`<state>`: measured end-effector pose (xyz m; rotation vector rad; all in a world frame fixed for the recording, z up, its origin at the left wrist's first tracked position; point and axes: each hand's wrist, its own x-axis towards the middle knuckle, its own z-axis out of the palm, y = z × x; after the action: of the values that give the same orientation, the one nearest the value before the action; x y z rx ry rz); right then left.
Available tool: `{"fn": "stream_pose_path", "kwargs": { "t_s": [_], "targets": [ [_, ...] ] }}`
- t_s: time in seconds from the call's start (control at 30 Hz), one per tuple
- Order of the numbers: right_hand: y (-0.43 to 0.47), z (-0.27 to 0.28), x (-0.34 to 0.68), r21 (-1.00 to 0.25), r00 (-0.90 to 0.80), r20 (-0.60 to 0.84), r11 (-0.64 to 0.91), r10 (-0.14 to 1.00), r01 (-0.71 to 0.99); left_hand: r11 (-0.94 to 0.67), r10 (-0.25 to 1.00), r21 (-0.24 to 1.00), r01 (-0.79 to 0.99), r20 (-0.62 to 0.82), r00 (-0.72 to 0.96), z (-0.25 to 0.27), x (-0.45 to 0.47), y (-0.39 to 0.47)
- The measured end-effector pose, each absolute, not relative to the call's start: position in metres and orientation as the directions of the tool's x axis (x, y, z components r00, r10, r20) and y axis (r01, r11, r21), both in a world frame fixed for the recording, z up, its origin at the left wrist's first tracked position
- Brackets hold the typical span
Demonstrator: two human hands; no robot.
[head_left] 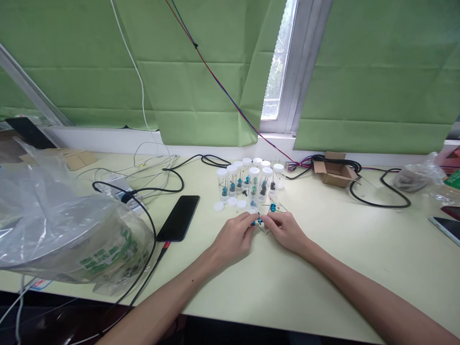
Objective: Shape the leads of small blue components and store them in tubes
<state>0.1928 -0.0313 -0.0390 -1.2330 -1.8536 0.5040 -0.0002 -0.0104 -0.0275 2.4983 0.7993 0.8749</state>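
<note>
My left hand (235, 235) and my right hand (285, 230) meet over the table, fingers pinched together. Between their fingertips is a small blue metal part (259, 221), partly covered by the fingers; its exact kind is too small to tell. Another shiny blue part (273, 207) lies just beyond my right fingers, with thin wire-like pieces around it. Behind the hands stands a cluster of clear tubes (253, 184) with white caps, holding blue, green and dark small parts. Loose white caps (241, 204) lie in front of the tubes, to the left.
A black phone (178, 218) with a plugged-in cable lies left of my hands. Farther left is a large plastic-wrapped container (72, 239). Black cables (381, 206) and a small open cardboard box (335, 171) are at the back right. Another phone (445, 227) lies at the right edge.
</note>
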Motion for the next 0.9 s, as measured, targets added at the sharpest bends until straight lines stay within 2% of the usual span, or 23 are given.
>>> {"fn": "stream_pose_path", "kwargs": {
  "t_s": [0.37, 0.47, 0.6, 0.9],
  "targets": [
    [-0.0333, -0.0393, 0.1891, -0.725, -0.093, 0.416, 0.392, 0.905, 0.566, -0.772, 0.625, 0.497, 0.397, 0.479, 0.616, -0.0284, 0.0, -0.0089],
    [-0.0344, -0.0377, 0.1896, -0.771, -0.067, 0.409, 0.383, 0.91, 0.509, -0.763, 0.641, 0.49, 0.421, 0.497, 0.585, -0.0284, -0.0002, -0.0081],
    [-0.0358, -0.036, 0.19, -0.812, -0.124, 0.402, 0.416, 0.907, 0.41, -0.747, 0.661, 0.502, 0.435, 0.496, 0.563, -0.0289, -0.0003, -0.0075],
    [-0.035, -0.0363, 0.1907, -0.799, -0.164, 0.389, 0.421, 0.906, 0.429, -0.771, 0.632, 0.471, 0.428, 0.491, 0.599, -0.0297, -0.0003, -0.0082]
  ]
}}
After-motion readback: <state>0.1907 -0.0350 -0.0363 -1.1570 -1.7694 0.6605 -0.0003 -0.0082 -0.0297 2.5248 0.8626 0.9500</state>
